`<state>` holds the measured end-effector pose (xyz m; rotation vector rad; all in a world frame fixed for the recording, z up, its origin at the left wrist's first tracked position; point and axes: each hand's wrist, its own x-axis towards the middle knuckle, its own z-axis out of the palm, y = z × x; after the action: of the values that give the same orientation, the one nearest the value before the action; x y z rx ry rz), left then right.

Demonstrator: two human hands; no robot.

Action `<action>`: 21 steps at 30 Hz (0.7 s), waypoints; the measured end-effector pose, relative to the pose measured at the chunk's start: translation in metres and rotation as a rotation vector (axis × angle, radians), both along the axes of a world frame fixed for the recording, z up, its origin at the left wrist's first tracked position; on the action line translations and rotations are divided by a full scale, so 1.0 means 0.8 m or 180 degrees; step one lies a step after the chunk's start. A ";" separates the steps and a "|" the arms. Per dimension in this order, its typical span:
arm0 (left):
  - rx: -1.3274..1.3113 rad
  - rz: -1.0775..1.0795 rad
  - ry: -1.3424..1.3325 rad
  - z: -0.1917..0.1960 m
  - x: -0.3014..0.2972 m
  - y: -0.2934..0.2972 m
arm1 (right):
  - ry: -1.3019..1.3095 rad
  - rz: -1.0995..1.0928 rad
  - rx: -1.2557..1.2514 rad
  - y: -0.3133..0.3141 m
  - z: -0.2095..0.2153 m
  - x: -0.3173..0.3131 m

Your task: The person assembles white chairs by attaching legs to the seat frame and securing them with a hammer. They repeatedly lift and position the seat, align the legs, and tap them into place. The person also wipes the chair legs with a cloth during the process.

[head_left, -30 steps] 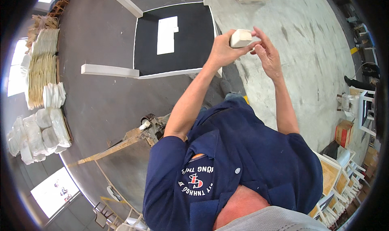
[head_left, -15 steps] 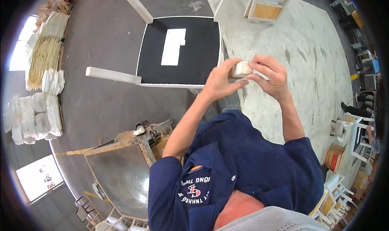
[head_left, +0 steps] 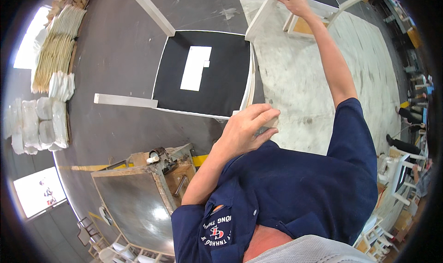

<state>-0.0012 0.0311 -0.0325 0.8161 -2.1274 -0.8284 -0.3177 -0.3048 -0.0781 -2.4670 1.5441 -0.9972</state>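
An upturned chair (head_left: 226,73) stands in front of me, its white legs pointing up and its underside covered in black cloth. A white paper label (head_left: 195,69) lies on the cloth. My left hand (head_left: 249,126) is wrapped round the end of the near right leg (head_left: 273,122), most of which it hides. With my arm stretched forward, my right hand (head_left: 295,3) has its fingers and thumb at the tip of the far right leg (head_left: 263,14). The far left leg (head_left: 154,13) and near left leg (head_left: 125,100) are untouched.
A second chair (head_left: 302,26) stands beyond on a pale floor sheet (head_left: 318,83). Close by on my left is a worn metal-topped cart (head_left: 134,203). Stacked wrapped parts (head_left: 50,73) line the far left; several chair frames and people occupy the right edge.
My right hand has left the near right leg's end and reached forward to the far right leg. My left hand has stayed on the near leg. The view has shifted slightly.
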 end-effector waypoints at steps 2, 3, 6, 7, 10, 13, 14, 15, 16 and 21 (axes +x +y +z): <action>0.0053 -0.0005 -0.0010 0.002 0.000 0.001 | -0.0025 0.0325 0.0363 -0.005 0.022 0.002; 0.0063 -0.0009 -0.0059 0.003 -0.001 0.001 | 0.0145 0.0281 0.0535 0.002 0.038 0.005; -0.0021 -0.0078 -0.0183 0.004 -0.002 0.002 | 0.0407 0.0280 0.0706 -0.012 0.039 -0.012; -0.0069 -0.0095 -0.0215 0.005 0.000 0.003 | 0.0374 0.0437 0.0320 -0.012 0.036 -0.015; 0.0005 0.0051 0.0196 -0.009 0.004 0.004 | -0.0295 0.0642 -0.0351 -0.011 0.015 -0.013; -0.0039 0.0251 0.0586 -0.031 0.002 -0.001 | -0.0681 -0.0524 -0.0001 0.004 0.006 -0.005; -0.0006 0.0304 0.0621 -0.038 0.005 0.002 | -0.0670 -0.0911 0.0169 0.004 -0.003 -0.015; 0.0146 0.0409 0.0558 -0.034 0.005 0.005 | -0.0688 -0.0548 -0.0245 -0.002 -0.014 -0.025; 0.0291 0.0556 0.0488 -0.026 0.005 0.006 | -0.0314 -0.1242 0.0080 0.009 0.002 -0.001; 0.0565 0.0174 0.0303 -0.013 0.004 -0.003 | -0.0302 -0.0731 -0.0870 0.028 0.009 0.022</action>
<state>0.0016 0.0288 -0.0425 0.9031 -1.9602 -1.0175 -0.3002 -0.2824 -0.0708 -2.4009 1.7983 -1.4282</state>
